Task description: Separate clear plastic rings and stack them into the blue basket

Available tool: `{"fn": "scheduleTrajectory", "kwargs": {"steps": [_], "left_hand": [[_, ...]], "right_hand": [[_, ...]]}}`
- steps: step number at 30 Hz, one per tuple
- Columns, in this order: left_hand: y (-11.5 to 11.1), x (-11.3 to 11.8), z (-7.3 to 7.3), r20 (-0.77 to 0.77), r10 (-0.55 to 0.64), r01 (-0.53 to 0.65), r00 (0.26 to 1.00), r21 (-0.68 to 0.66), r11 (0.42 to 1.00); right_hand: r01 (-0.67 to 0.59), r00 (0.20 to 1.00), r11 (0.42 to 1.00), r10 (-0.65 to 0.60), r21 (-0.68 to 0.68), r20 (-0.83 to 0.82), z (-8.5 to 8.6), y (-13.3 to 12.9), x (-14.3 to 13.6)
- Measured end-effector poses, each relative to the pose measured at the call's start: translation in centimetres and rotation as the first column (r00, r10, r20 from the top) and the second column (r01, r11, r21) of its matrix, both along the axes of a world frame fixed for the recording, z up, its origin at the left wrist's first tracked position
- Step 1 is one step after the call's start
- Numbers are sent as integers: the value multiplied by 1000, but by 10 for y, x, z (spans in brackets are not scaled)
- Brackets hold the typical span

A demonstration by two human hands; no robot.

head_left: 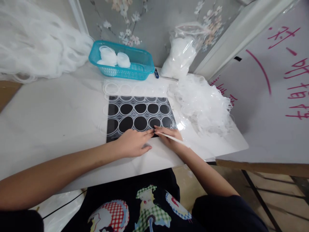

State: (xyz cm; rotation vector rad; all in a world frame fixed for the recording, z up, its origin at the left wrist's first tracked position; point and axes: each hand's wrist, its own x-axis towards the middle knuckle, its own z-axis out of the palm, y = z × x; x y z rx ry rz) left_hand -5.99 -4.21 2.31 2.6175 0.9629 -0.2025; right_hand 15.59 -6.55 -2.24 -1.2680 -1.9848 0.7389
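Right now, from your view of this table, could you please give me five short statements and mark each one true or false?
1. The left hand and the right hand are both at the near edge of the black sheet. True.
2. The left hand holds the thin white stick. False: the right hand holds it.
3. A loose white pile lies to the right of the black sheet. True.
4. The blue basket stands nearer the camera than the black sheet. False: it stands farther back.
5. The curved line on the whiteboard is green. False: it is pinkish red.
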Motion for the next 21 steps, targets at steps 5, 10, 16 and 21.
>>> {"fn": "scheduleTrajectory", "kwargs": {"steps": [5, 10, 16, 21], "left_hand": [[4, 0, 1, 44, 7, -5, 999, -61, 998], [6, -6, 0, 71, 19, -15, 997, -64, 998], [3, -8, 1, 61, -9, 7, 998, 26, 1000], [-4, 6, 8, 40, -35, 29, 999, 144, 989]], "right_hand": [[51, 988, 995, -64, 88, 142, 9, 20, 9], [584, 811, 761, -567, 283, -148, 49, 94, 41], [525, 833, 849, -497, 65, -243, 29, 60, 49], [322, 889, 939, -345, -124, -302, 2, 21, 41]]}}
